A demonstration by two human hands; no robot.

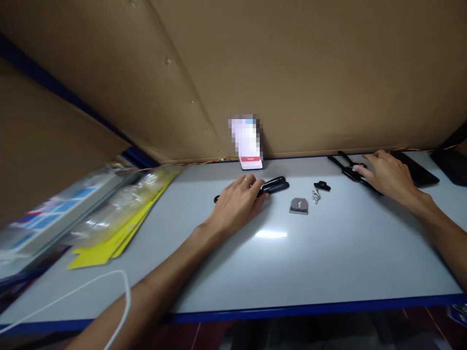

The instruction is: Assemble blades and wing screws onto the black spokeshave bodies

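Note:
My left hand point(239, 201) rests on the table with its fingers closed over a black tool with two glossy, rounded handles point(275, 185). The tool's middle is hidden under the palm, and a dark tip shows on the left. At the right, my right hand point(388, 172) has thumb and fingers round a black two-armed tool point(350, 172) lying on the table; its two arms point up-left. Between the hands lie a grey metal plate with a slot point(299, 205), several small silver screws point(315, 196) and a small black bracket-like piece point(322, 185).
A lit phone point(251, 146) leans against the brown back panel point(292, 73). Clear plastic bags point(116, 214) and yellow sheets point(109, 245) lie at the left. A black flat object point(419, 170) lies beyond my right hand. A white cable point(126, 287) crosses my left forearm.

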